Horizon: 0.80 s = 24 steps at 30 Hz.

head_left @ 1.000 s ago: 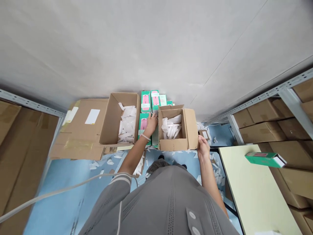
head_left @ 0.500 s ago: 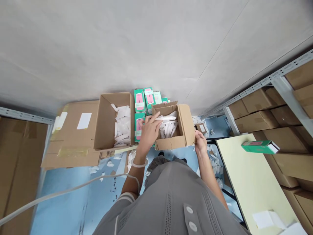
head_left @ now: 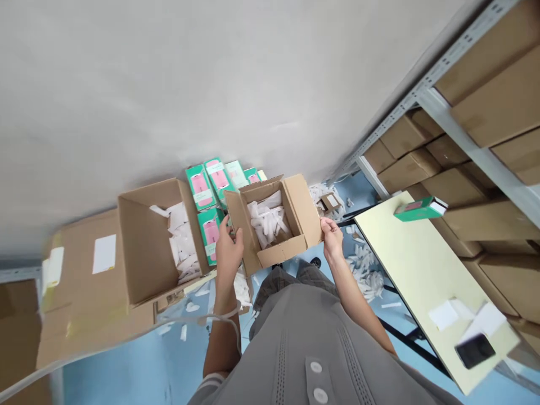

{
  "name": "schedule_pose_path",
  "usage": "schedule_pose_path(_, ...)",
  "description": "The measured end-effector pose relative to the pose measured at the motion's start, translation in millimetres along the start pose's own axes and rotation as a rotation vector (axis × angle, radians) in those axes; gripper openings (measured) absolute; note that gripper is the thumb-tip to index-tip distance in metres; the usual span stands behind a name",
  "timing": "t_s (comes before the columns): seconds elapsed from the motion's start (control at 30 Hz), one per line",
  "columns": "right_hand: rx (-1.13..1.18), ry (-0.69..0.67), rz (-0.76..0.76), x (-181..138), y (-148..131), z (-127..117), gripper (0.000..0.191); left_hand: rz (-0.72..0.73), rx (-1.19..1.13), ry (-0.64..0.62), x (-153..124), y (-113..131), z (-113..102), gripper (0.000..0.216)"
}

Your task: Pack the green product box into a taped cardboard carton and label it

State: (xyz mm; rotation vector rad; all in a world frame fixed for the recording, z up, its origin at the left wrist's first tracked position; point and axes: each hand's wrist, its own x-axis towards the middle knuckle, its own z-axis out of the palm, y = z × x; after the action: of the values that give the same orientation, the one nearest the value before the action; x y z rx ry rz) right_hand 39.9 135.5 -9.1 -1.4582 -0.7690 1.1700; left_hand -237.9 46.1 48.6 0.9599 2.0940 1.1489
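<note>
Brown cardboard is sagging slightly under the person's fingers at the small open box (head_left: 280,251), which both hands are holding up at the centre of the frame, flaps spread. Slim white packets (head_left: 265,219) are lying jumbled inside it. The left hand (head_left: 229,253) is clasping the box's lower left edge, its fingers curling against the wall, while the right hand (head_left: 332,239) is gripping the lower right corner. Both grips are closed firmly on the cardboard. A white band (head_left: 224,308) is circling the left wrist, and a pale cable (head_left: 126,332) is running from the lower left of the frame towards that arm.

Just behind the box, green cartons with pink panels (head_left: 206,197) are standing in a cluster. To the left, a larger open cardboard carton (head_left: 143,247) is holding more white packets (head_left: 182,242), and it is resting on a flattened cardboard sheet (head_left: 84,275) bearing a white label. Below, the person's grey shirt (head_left: 295,349) is filling the bottom of the frame, with two round buttons showing.

To the right, a pale yellow table (head_left: 422,270) is carrying a green carton (head_left: 417,209), white papers (head_left: 444,314) and a black phone (head_left: 475,350). White scraps (head_left: 363,270) are scattered across the blue floor (head_left: 118,371) beneath it. Brown cartons (head_left: 489,95) are filling the metal shelving (head_left: 447,56) at the upper right.
</note>
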Motion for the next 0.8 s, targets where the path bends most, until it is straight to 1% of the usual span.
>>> schedule_pose_path(0.1, 0.021, 0.107, -0.023, 3.5, -2.9, -25.0, 0.031, 0.029, -0.151, -0.095, -3.0, 11.8, 19.9, 0.058)
schedule_pose_path(0.2, 0.054, 0.222, -0.021, 6.0, -1.6, -56.7, 0.034, 0.073, -0.254, -0.207, -5.0, 29.5, 45.5, 0.057)
schedule_pose_path(0.33, 0.118, 0.34, 0.03, 11.9, 3.7, -104.2, 0.036, 0.147, -0.229, -0.328, -11.5, 54.1, 85.6, 0.059)
schedule_pose_path(0.43, 0.145, 0.379, 0.051, 21.1, 4.5, -146.5, 0.036, 0.182, -0.18, -0.393, -25.3, 69.0, 121.7, 0.062)
schedule_pose_path(0.5, 0.168, 0.4, 0.064, 28.6, 2.4, -179.7, 0.036, 0.187, -0.167, -0.447, -39.5, 78.1, 150.3, 0.061)
schedule_pose_path(0.6, 0.209, 0.494, 0.061, 39.3, -4.1, -237.2, 0.035, 0.148, -0.166, -0.525, -66.5, 91.9, 201.6, 0.06)
schedule_pose_path(0.7, 0.215, 0.621, 0.022, 47.5, -12.6, -302.7, 0.032, 0.111, -0.178, -0.616, -97.8, 108.0, 262.6, 0.064)
schedule_pose_path(0.8, 0.177, 0.748, -0.02, 54.2, -21.0, -372.8, 0.032, 0.073, -0.211, -0.748, -134.6, 127.7, 329.3, 0.067)
